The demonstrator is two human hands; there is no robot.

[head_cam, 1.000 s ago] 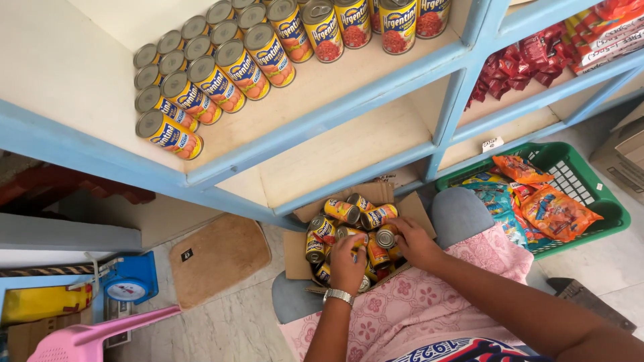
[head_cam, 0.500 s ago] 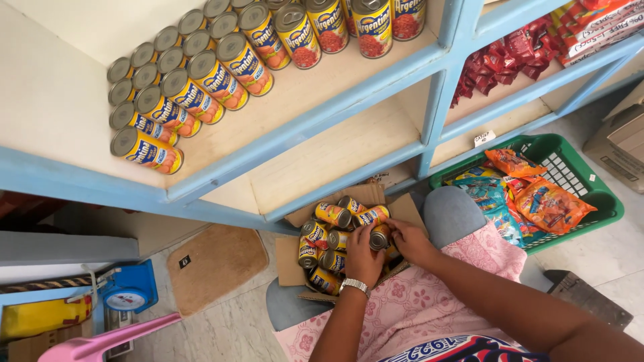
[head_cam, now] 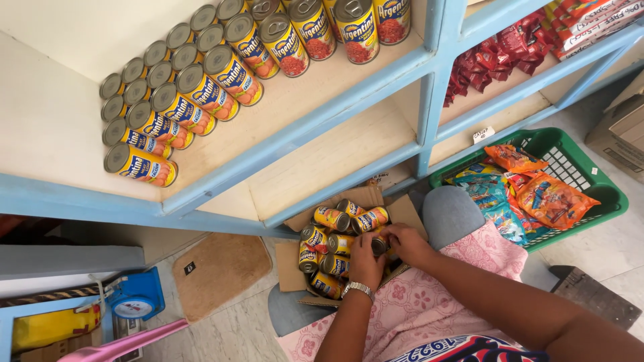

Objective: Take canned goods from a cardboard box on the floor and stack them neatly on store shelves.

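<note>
Both hands down in the cardboard box (head_cam: 290,265) on the floor, w/ a bunch of yellow cans (head_cam: 332,219) lying on their sides in it. Left hand (head_cam: 365,260) (watch on wrist) and right hand (head_cam: 406,243) are both curled around one can (head_cam: 380,244) at the right side of the pile, fingers closed on it. Above, the blue-edged shelf (head_cam: 315,127) has rows of the same kind of cans (head_cam: 231,70). Green basket (head_cam: 607,194) w/ snack packs (head_cam: 553,201) sits to the right, near the person's knee.
</note>
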